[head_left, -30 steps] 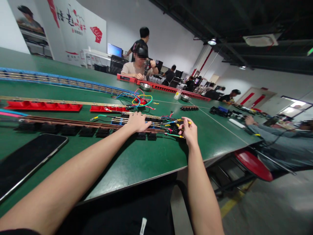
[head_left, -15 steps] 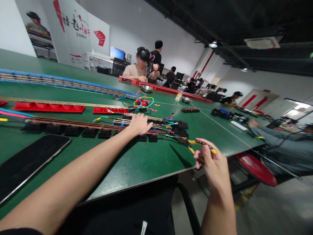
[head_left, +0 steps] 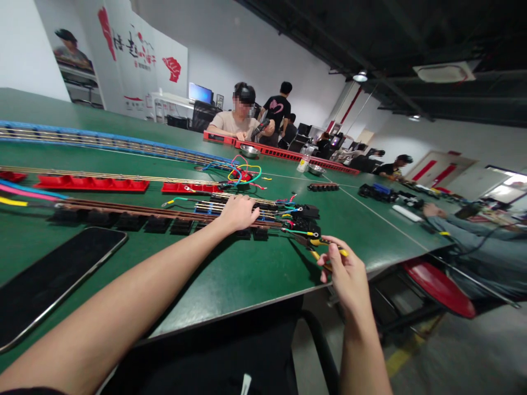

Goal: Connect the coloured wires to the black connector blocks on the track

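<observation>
Resting flat on the long brown rail strip (head_left: 164, 210), your left hand (head_left: 239, 213) lies open. Your right hand (head_left: 346, 274), near the table's edge, is clamped on yellow-handled pliers (head_left: 325, 247) whose tip reaches the black terminal blocks (head_left: 304, 218) with coloured wires. A black phone (head_left: 53, 277) lies near left; red trays (head_left: 90, 183) sit farther back.

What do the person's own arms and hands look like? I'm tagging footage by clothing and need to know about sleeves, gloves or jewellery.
Both forearms are bare up to the frame edge, with no sleeve visible. The left hand and right hand wear no gloves, and no rings, watch or wristband show on the sides facing the camera. Dark clothing covers the lap below.
</observation>
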Motion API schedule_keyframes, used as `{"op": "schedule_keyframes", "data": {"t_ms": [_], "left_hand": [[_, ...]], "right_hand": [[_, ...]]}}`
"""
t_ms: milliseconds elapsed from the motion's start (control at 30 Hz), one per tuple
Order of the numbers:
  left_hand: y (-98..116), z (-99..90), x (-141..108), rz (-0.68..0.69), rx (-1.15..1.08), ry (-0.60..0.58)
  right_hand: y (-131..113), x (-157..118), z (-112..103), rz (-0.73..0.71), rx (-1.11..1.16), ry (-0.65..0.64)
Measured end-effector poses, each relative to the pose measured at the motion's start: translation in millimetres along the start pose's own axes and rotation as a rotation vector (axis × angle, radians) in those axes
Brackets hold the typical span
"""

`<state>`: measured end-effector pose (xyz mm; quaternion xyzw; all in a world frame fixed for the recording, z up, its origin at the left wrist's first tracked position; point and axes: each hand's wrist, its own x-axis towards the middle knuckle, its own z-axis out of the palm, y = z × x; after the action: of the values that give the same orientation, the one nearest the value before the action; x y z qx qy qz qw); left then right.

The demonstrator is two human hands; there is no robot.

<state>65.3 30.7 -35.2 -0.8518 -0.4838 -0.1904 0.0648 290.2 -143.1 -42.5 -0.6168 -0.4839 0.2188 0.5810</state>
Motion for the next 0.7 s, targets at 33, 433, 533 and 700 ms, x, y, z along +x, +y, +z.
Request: {"op": "schedule_keyframes", "data": {"t_ms": [33,433,533,700], "left_hand": [[0.4,-1.2,-0.7,0.009,-0.009,0.004],[-2.7,2.4,-0.7,0.081,-0.02,0.068],[-2.5,2.6,-0.5,0.071,-0.015,0.044],[-2.5,2.4,-0.4,0.073,-0.011,0.036]], "right_hand": [[1.1,0.1,0.3,-0.007,-0.013,0.002],[1.3,0.6,-11.4,-0.034,0.031,0.039],[5.9,3.8,-8.4,-0.021,0.038,0.01],[8.9,6.1,-2.6,-0.028,0.049,-0.015]]}}
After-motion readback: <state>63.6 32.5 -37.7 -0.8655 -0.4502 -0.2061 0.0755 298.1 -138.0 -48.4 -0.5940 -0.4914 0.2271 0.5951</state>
